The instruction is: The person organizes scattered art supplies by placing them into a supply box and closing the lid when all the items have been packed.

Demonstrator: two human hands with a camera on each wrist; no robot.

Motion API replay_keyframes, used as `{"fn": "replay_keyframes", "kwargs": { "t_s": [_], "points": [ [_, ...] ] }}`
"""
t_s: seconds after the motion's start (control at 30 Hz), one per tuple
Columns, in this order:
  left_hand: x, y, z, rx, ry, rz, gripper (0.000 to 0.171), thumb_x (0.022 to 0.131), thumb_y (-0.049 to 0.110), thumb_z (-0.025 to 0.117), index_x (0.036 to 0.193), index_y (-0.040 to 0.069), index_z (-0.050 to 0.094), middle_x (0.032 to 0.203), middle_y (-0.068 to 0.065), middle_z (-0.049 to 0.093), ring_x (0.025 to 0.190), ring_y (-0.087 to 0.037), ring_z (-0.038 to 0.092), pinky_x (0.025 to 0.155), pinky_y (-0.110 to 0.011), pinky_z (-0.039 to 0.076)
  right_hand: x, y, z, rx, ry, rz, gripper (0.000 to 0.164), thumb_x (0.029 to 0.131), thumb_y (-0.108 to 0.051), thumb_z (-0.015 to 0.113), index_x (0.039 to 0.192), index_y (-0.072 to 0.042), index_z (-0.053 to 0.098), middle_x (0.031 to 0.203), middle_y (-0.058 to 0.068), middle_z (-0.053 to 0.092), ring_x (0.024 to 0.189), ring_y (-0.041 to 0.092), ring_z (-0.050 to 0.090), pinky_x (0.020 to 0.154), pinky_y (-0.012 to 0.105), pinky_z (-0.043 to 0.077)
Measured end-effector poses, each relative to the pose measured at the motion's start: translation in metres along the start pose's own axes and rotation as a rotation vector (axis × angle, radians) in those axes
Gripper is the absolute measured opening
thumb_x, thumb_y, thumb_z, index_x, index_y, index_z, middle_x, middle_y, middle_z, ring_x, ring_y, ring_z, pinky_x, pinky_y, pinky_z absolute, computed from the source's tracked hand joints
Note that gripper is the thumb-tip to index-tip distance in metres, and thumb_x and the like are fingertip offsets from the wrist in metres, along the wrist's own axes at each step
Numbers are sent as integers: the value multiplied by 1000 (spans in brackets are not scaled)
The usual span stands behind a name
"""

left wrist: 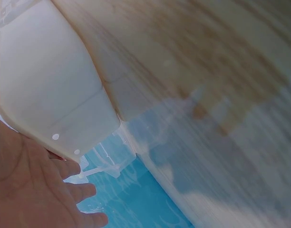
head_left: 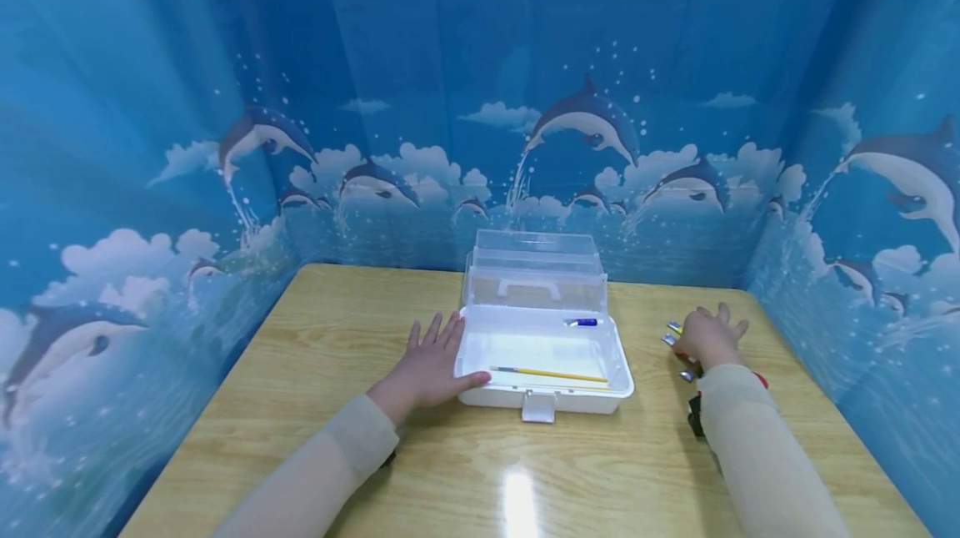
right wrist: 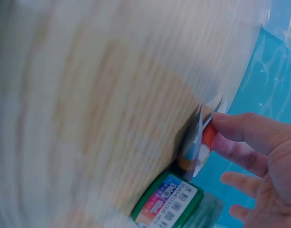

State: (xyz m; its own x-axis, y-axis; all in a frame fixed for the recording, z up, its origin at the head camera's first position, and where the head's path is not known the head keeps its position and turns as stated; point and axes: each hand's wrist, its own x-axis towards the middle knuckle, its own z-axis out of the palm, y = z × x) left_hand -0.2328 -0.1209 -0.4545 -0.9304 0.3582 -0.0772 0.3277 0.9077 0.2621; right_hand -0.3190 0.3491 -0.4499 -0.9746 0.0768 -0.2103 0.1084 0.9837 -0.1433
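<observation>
My left hand (head_left: 431, 367) rests with straight, spread fingers against the left rim of a white plastic box (head_left: 546, 401), its thumb on the front corner. The box's clear lid (head_left: 536, 267) stands raised at the back. Inside lie a thin yellow paintbrush (head_left: 562, 374) and a small blue-handled brush (head_left: 588, 322). Off to the right, my right hand (head_left: 711, 339) reaches down among small paint tubes (head_left: 667, 339). In the right wrist view its thumb and forefinger pinch a small paint tube with an orange part (right wrist: 209, 136), while the other fingers stay apart from it.
A green-lidded jar (right wrist: 167, 202) lies beside the pinched tube. A white latch (head_left: 538, 406) hangs at the box's front. Wood-grain tabletop (head_left: 337, 313) surrounds the box, with a blue dolphin-print curtain (head_left: 450, 104) behind and at both sides.
</observation>
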Motion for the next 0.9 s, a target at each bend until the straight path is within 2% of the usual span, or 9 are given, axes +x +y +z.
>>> {"fn": "replay_keyframes", "kwargs": {
  "t_s": [0.3, 0.47, 0.53, 0.7, 0.9],
  "points": [
    [1, 0, 1, 3, -2, -5, 106, 91, 78, 41, 161, 7, 6, 168, -10, 3, 153, -37, 0, 118, -60, -7, -3, -3, -5, 29, -7, -11, 21, 81, -17, 75, 65, -6, 66, 151, 42, 20, 139, 63, -12, 99, 82, -13],
    [1, -1, 2, -5, 4, 5, 105, 91, 76, 43, 161, 6, 8, 168, -11, 4, 153, -38, 1, 118, -60, -7, -8, -6, -13, 56, -6, -21, 15, 72, -9, 76, 62, -6, 65, 151, 42, 18, 139, 63, -15, 97, 82, -16],
    [2, -1, 2, -5, 4, 5, 105, 91, 76, 43, 161, 7, 7, 168, -10, 4, 153, -37, 0, 118, -60, -7, -9, -7, -17, 63, 2, -29, 16, 74, -9, 75, 61, -6, 65, 152, 42, 18, 139, 63, -16, 96, 83, -15],
    [3, -2, 4, 3, -6, -4, 106, 90, 79, 41, 161, 8, 4, 168, -9, 1, 153, -36, -2, 118, -59, -9, -13, -9, -25, 86, 30, -37, 26, 87, -19, 71, 64, -6, 68, 154, 41, 14, 139, 61, -20, 97, 80, -20],
    [3, -3, 4, 0, 4, 5, 106, 91, 77, 42, 161, 8, 5, 168, -11, 4, 153, -37, -1, 118, -60, -8, -18, -12, -33, 70, 44, -46, 29, 88, -22, 70, 64, -7, 69, 155, 40, 13, 140, 60, -21, 96, 79, -23]
  ]
}}
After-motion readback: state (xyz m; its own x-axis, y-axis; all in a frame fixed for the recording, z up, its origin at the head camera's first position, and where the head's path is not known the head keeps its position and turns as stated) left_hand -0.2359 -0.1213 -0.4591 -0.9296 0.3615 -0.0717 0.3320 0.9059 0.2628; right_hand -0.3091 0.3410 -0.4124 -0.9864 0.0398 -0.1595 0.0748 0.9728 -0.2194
